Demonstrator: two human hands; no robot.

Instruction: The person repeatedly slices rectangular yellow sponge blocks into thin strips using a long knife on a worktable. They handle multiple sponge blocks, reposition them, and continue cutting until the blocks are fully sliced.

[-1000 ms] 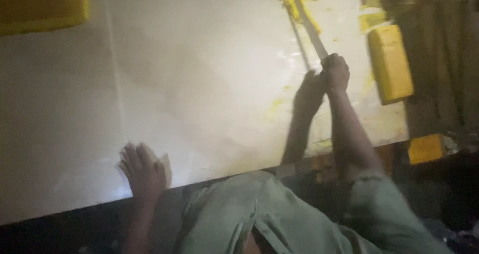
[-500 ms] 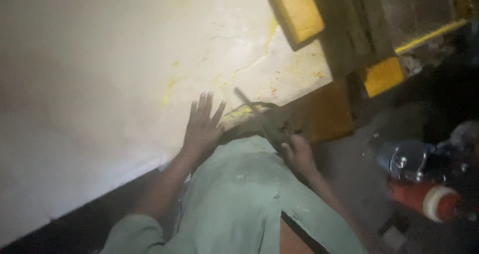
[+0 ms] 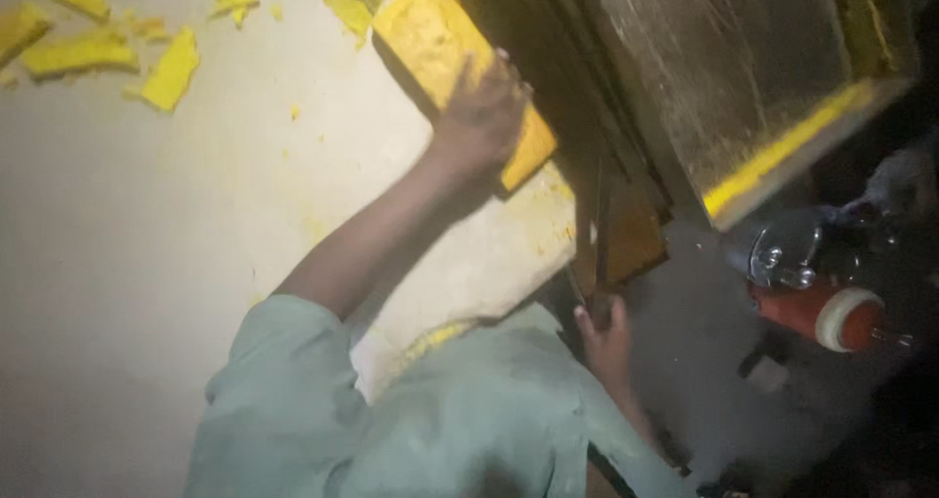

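Head view: the left hand point(image 3: 484, 116), flat near the tabletop point(image 3: 147, 263) edge half a second ago, now presses open on the yellow block point(image 3: 430, 28). Below that block, the right hand point(image 3: 606, 337) grips a thin dark blade point(image 3: 599, 234), lowered.

A pale, worn slab point(image 3: 147, 263) carries everything. A long yellow foam block point(image 3: 430, 38) lies on it, under the fingers point(image 3: 489, 87) of the left hand point(image 3: 479, 116). Well away from those fingers, broken yellow foam scraps point(image 3: 171, 67) lie scattered across the slab's far part.
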